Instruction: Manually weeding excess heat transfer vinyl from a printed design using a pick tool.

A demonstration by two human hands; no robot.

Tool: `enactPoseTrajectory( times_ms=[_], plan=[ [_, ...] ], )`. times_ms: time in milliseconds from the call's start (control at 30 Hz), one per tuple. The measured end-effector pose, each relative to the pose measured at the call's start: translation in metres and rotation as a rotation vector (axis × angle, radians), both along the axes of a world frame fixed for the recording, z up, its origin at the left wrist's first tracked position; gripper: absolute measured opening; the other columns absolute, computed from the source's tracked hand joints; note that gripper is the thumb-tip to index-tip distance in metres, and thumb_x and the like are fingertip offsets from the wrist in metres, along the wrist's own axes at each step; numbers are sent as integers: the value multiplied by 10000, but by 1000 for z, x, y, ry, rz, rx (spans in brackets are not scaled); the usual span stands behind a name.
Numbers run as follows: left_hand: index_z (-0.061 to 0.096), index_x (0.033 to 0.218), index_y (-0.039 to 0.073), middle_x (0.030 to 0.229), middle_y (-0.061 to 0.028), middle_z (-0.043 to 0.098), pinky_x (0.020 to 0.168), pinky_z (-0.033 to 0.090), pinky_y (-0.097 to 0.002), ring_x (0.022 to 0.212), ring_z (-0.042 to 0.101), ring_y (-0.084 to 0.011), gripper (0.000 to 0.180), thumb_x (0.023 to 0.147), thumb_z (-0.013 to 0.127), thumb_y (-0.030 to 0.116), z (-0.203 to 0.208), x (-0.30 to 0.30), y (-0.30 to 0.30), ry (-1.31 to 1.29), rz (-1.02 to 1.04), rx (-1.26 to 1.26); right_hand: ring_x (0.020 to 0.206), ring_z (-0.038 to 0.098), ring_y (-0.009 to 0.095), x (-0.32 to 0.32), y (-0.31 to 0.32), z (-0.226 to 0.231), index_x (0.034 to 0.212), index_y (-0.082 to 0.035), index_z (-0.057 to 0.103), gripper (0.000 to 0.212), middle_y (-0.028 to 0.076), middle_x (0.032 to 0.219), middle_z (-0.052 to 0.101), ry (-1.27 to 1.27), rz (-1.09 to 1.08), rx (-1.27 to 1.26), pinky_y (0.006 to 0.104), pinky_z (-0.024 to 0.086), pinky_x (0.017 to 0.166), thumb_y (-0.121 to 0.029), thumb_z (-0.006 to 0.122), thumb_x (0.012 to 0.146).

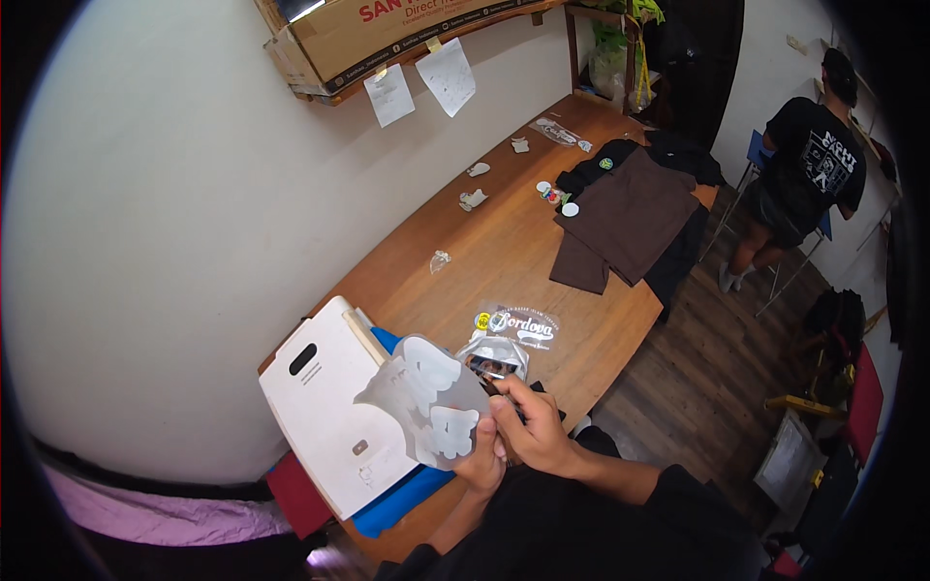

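Observation:
A translucent film sheet (402, 373) with whitish printed shapes is held up in front of me, tilted over a white panel. My left hand (483, 463) grips its lower right edge, thumb on the face. My right hand (533, 426) is closed at the sheet's right edge, its index finger stretched along it. A dark thing shows partly between the right fingers, too hidden to name. Just beyond lies a shiny silver, angular thing (504, 351), partly covered by the sheet and hand. Behind it lies a clear film with white lettering and a yellow emblem (531, 327).
The white panel (310, 387) with a dark slot lies at left over blue material (407, 504). Small film scraps (440, 260) dot the wooden table (387, 281). Folded brown cloth (635, 218) lies on dark garments. A cardboard box (387, 48) sits above; another person (814, 155) is at far right.

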State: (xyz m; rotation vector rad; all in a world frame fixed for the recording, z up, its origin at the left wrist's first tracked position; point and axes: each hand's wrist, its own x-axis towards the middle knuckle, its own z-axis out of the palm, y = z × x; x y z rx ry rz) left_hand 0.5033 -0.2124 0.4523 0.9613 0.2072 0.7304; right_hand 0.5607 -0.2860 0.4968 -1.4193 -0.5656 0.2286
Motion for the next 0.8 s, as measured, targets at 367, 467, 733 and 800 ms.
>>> enactPoseTrajectory(
  times_ms=[367, 467, 733, 800],
  plan=[
    [372, 1222, 14, 771, -60, 536, 388, 359, -184, 460, 429, -71, 465, 819, 602, -21, 11, -1, 4, 15, 89, -111, 595, 347, 26, 5, -10, -17, 1035, 17, 444, 248, -21, 714, 443, 135, 73, 200, 168, 292, 503, -219, 422, 957],
    [375, 1225, 15, 774, -58, 536, 387, 360, -184, 458, 426, -69, 475, 813, 612, -17, 10, -2, 6, 103, 124, -110, 717, 456, 42, 0, -8, -31, 1080, 23, 438, 236, 21, 822, 504, 106, 83, 157, 180, 389, 616, -161, 471, 935],
    [272, 1334, -2, 742, -52, 508, 390, 327, -172, 440, 385, -47, 544, 863, 545, -9, 3, -1, 7, 88, 60, -11, 849, 560, 109, -3, -6, -24, 1075, 33, 461, 243, 139, 927, 599, 93, 65, 115, 245, 451, 718, -90, 542, 882],
    [270, 1337, -2, 730, -46, 501, 397, 328, -172, 444, 386, -48, 540, 869, 539, -7, 0, 1, 9, 60, 29, 15, 831, 567, 107, -4, -4, -24, 1072, 33, 461, 239, 137, 906, 600, 77, 67, 117, 245, 452, 697, -87, 542, 881]
  ],
)
